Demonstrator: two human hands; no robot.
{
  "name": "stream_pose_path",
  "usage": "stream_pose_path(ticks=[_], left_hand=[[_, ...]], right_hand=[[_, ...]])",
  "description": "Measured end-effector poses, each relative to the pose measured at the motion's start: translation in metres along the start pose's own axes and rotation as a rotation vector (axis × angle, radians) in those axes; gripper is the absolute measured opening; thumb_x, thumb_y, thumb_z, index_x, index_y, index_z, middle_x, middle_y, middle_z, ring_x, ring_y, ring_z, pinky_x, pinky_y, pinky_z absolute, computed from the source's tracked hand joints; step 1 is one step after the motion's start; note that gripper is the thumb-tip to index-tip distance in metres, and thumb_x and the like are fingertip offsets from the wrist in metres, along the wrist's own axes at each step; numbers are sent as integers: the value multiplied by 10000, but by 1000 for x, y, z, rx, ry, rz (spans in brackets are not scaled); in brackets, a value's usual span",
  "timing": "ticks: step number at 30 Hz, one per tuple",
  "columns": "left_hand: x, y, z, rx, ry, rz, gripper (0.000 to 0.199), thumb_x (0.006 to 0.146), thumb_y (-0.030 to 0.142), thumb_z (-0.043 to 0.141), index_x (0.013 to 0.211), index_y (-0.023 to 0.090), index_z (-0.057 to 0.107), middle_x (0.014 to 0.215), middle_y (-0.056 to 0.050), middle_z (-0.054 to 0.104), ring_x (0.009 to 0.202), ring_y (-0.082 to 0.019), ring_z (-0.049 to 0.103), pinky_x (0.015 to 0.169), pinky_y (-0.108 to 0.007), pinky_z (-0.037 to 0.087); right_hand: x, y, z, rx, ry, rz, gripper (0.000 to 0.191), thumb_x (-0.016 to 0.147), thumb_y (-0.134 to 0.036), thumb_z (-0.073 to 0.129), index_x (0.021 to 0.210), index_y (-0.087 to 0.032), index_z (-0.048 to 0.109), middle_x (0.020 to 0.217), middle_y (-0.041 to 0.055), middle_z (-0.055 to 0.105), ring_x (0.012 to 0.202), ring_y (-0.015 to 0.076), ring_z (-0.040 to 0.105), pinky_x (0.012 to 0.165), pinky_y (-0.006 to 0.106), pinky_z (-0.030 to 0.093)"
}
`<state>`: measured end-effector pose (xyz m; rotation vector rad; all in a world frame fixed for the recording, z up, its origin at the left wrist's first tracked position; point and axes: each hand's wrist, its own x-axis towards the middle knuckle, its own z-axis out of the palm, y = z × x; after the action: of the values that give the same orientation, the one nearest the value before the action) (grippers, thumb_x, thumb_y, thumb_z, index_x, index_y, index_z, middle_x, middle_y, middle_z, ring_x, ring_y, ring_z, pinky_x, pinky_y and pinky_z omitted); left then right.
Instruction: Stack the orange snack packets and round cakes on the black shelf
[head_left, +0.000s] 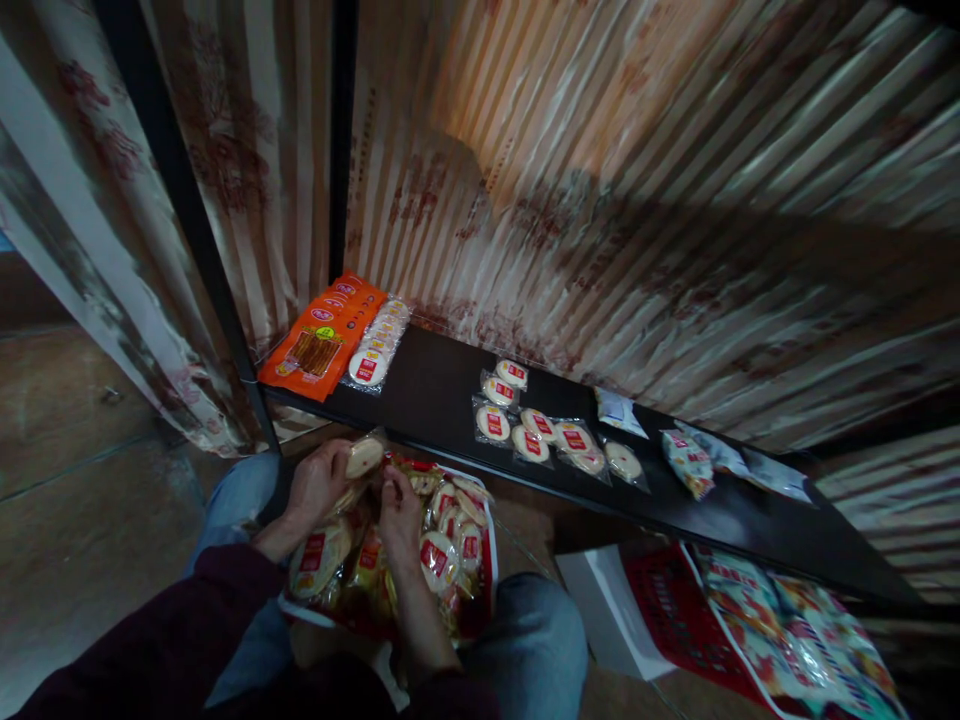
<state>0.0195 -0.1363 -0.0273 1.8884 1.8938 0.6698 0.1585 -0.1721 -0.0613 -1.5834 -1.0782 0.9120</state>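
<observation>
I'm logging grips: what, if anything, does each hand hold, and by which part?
Left hand: a wrapped round cracker, by its left edge. Right hand: any hold is unclear.

Black shelf (pixel 442 375): bare span between the overlapping row of cracker packs (pixel 379 345) and the scattered cracker packs (pixel 534 435) — approachable over the front edge. Narrower gap before the pouches (pixel 688 462). Obstacles: front post (pixel 186 215), left end; striped curtain (pixel 600 150), full back; filled box (pixel 492 560), near the front edge.
</observation>
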Motion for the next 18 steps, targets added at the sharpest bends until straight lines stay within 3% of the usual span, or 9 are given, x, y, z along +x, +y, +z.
stream_pose_path(ticks=[3, 6, 10, 14, 18], left_hand=[[-4, 13, 3, -162, 128, 128, 361, 914, 336, 292, 960, 182, 615, 902, -65, 705, 839, -185, 661, 760, -281, 502], [-11, 27, 7, -175, 165, 301, 327, 912, 300, 319, 945, 182, 622, 897, -64, 699, 850, -183, 652, 777, -303, 513], [-26, 40, 20, -143, 194, 534, 290, 897, 202, 361, 1030, 188, 617, 1051, -74, 678, 1036, -192, 601, 920, -368, 484], [-43, 50, 39, -77, 200, 692, 313, 865, 180, 423, 1125, 161, 596, 1219, -113, 604, 1213, -241, 486, 1011, -443, 428], [-49, 64, 48, -74, 164, 698, 359, 840, 125, 417, 1150, 172, 590, 1263, -107, 570, 1255, -245, 439, 1028, -461, 418]], right_hand=[[-1, -5, -5, 120, 55, 37, 281, 771, -337, 534, 961, -202, 690, 1007, 51, 710, 955, 197, 631, 910, 345, 442], [-3, -17, -11, 328, 52, 126, 347, 775, -442, 551, 981, -197, 684, 1006, 57, 708, 947, 200, 631, 887, 343, 456], [-13, -27, -23, 610, -4, 201, 492, 824, -557, 435, 1105, -205, 634, 1053, 60, 693, 954, 200, 635, 836, 343, 488], [-22, -12, -38, 495, 209, 152, 438, 766, -533, 549, 1058, -229, 666, 1152, 50, 655, 1142, 209, 539, 921, 325, 443], [-16, 4, -52, 458, 318, 211, 453, 732, -492, 617, 1091, -219, 652, 1197, 68, 630, 1168, 225, 520, 908, 335, 448]])
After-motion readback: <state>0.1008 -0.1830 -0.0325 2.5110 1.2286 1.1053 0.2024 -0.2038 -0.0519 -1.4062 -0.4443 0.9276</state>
